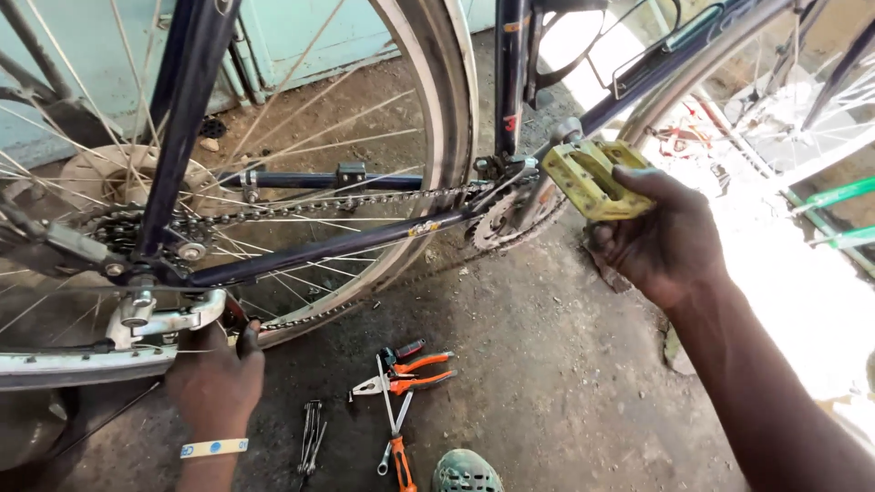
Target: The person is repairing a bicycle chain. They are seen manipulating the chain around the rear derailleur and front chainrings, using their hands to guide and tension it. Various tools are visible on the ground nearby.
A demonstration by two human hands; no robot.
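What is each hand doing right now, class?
Left hand: closed around the rear derailleur area; exact hold unclear.
Right hand: gripping the yellow pedal.

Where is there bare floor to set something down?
Bare floor lies between the pliers and the right forearm, below the chainring. Crowded: tools beside the left hand, and the spokes around the chain.

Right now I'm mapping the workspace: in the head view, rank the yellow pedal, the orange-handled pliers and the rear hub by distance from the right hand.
1. Yellow pedal: in the right hand.
2. Orange-handled pliers: on the ground, lower left.
3. Rear hub: far left.
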